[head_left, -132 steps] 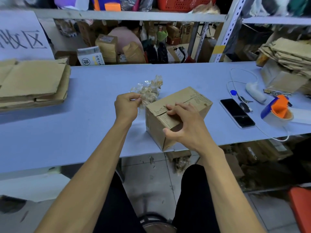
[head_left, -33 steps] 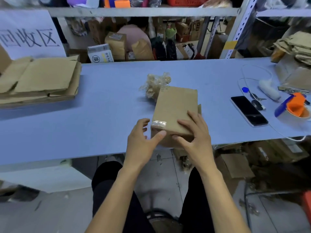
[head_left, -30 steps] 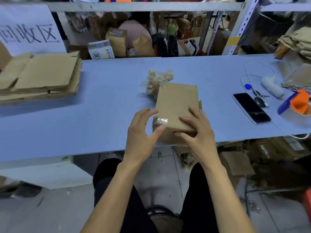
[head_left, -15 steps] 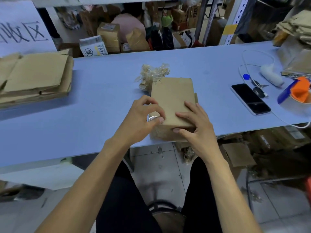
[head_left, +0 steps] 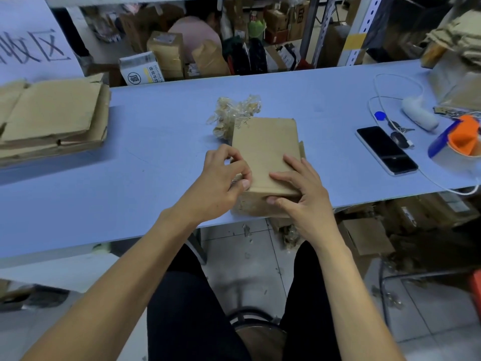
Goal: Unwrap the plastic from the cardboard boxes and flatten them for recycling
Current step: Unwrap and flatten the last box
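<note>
Cardboard box [head_left: 265, 155] sits at the near edge of the table [head_left: 156, 142]. I press it with my right hand [head_left: 302, 194], fingers flat and thumb under, while my left hand [head_left: 221, 178] pinches tape at its corner. A hard tug could drag it off.
</note>
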